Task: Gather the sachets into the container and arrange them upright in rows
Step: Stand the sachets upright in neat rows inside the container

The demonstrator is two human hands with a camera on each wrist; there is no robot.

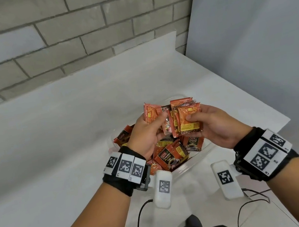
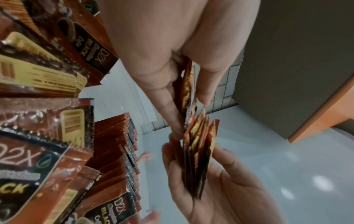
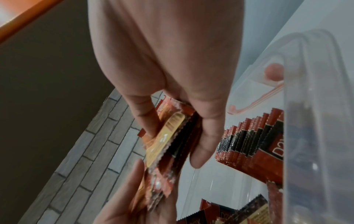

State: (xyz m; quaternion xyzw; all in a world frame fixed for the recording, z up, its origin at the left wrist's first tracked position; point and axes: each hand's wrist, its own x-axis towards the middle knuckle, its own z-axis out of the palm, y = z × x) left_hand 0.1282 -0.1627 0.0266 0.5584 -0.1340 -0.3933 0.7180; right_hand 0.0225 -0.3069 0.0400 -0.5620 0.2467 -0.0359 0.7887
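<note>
My two hands hold orange and brown coffee sachets together above a clear plastic container (image 1: 199, 155). My left hand (image 1: 155, 128) pinches a few sachets (image 1: 149, 113) between thumb and fingers. Thumb in front, my right hand (image 1: 202, 122) grips a thicker stack (image 1: 189, 121). The two bundles meet edge to edge. Loose sachets (image 1: 170, 157) lie jumbled in the container under the hands. In the left wrist view a row of upright sachets (image 2: 122, 151) stands inside it; the right wrist view shows that row (image 3: 249, 144) behind the container wall (image 3: 306, 106).
The container sits on a white table (image 1: 51, 150) near its front right corner, where the edge (image 1: 277, 116) drops off. A brick wall (image 1: 52, 40) runs behind and a grey panel (image 1: 260, 33) stands at the right. Black cables (image 1: 250, 203) hang from my wrists.
</note>
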